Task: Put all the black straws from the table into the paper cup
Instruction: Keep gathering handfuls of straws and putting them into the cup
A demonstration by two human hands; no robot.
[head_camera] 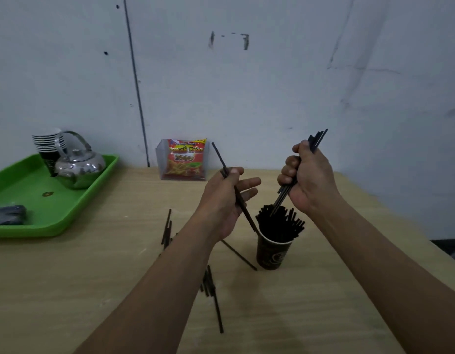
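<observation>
A dark paper cup point(271, 254) stands on the wooden table point(93, 290), packed with several black straws point(280, 224). My left hand point(225, 200) pinches one black straw point(218, 155) that slants down to the cup's left rim. Just above the cup, my right hand point(308, 178) grips a small bundle of black straws point(317, 140), its lower ends pointing into the cup. Loose black straws lie on the table: one point(240, 255) beside the cup, several point(167, 229) left of my left forearm, several more point(213, 295) nearer to me.
A green tray point(75, 208) at the left holds a steel kettle point(78, 166), stacked paper cups point(46, 143) and a dark packet point(9, 214). A snack bag in a clear holder point(184, 159) stands against the back wall. The table's right edge runs diagonally past my right forearm.
</observation>
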